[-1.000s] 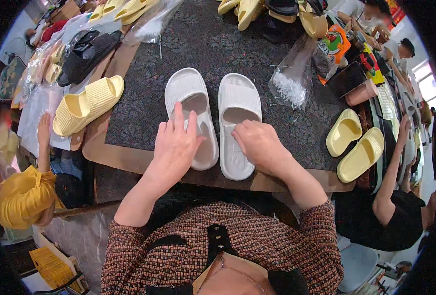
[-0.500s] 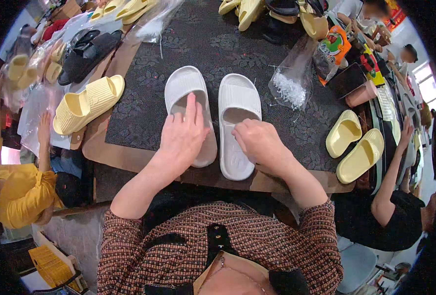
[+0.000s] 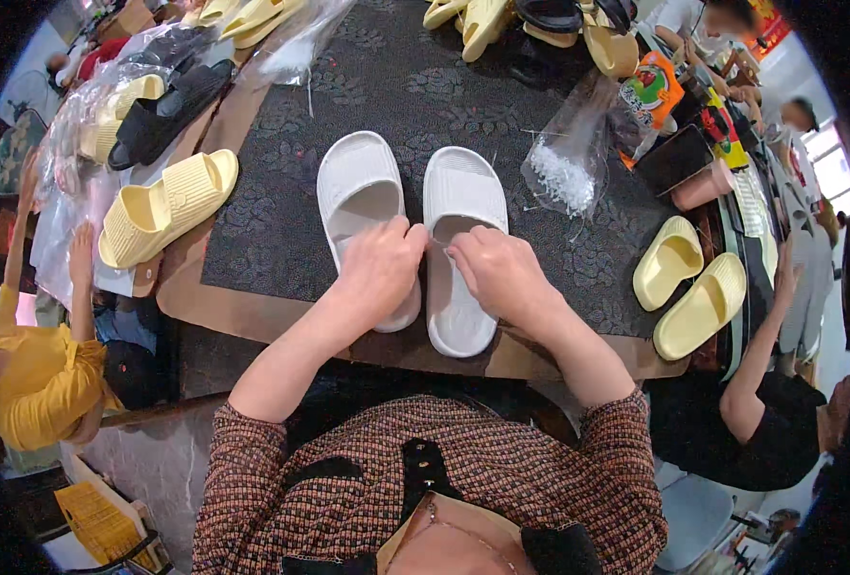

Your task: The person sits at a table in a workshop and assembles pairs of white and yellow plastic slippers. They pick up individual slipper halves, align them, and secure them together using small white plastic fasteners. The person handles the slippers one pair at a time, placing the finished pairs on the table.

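Two light grey slippers lie side by side on the dark mat, toes pointing away from me: the left slipper (image 3: pixel 360 171) and the right slipper (image 3: pixel 464 184). My left hand (image 3: pixel 383 270) is above the left slipper's footbed, its fingers closed in a pinch close to the gap between the pair. Over the right slipper, near the opening under its strap, my right hand (image 3: pixel 500 272) is also pinched closed. The fingertips of both hands come close together. A thin, faint strand seems to run between them, too small to make out.
A clear bag of small white plastic bits (image 3: pixel 564 174) lies right of the slippers. Pale yellow slippers (image 3: pixel 701 305) sit at the right edge, with another yellow pair (image 3: pixel 171 209) at left beside black slippers (image 3: pixel 171 115). A pink cup (image 3: pixel 703 186) stands far right. Co-workers sit on both sides.
My left hand has moved right and closed, from fingers stretched into the left slipper to a pinch beside my right hand. At left, a co-worker's arm and the bagged slippers have shifted.
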`<state>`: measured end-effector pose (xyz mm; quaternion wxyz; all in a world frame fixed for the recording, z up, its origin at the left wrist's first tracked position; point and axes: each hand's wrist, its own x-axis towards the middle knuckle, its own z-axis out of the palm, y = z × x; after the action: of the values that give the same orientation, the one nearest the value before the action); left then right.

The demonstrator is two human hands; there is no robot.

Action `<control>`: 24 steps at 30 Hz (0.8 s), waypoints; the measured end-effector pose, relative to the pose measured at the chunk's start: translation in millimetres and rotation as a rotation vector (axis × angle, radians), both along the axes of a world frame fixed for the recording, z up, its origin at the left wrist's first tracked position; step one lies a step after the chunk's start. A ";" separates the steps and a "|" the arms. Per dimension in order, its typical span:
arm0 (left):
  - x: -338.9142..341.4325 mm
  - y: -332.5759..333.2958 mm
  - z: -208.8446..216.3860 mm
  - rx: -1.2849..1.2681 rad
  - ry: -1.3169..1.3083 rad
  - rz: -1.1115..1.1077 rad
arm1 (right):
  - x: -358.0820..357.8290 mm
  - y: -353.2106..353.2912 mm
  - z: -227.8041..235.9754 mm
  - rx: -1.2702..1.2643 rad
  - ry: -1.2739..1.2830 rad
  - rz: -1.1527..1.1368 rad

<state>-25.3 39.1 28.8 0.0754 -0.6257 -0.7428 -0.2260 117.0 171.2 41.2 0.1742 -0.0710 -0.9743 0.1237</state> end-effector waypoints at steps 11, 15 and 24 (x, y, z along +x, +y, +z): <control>3.6 11.0 3.4 0.082 -0.059 0.069 | 3.5 46.6 15.1 -0.272 0.325 -0.192; 6.8 14.5 2.6 0.091 -0.034 0.083 | -17.7 97.4 -0.4 -0.320 0.176 -0.338; 6.0 13.1 2.1 0.079 0.015 0.075 | -64.0 126.1 -22.8 -0.292 -0.036 -0.345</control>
<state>-19.2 52.2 30.9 0.1142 -0.5957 -0.7555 -0.2474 53.0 297.3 18.5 0.1631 -0.2632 -0.9225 0.2306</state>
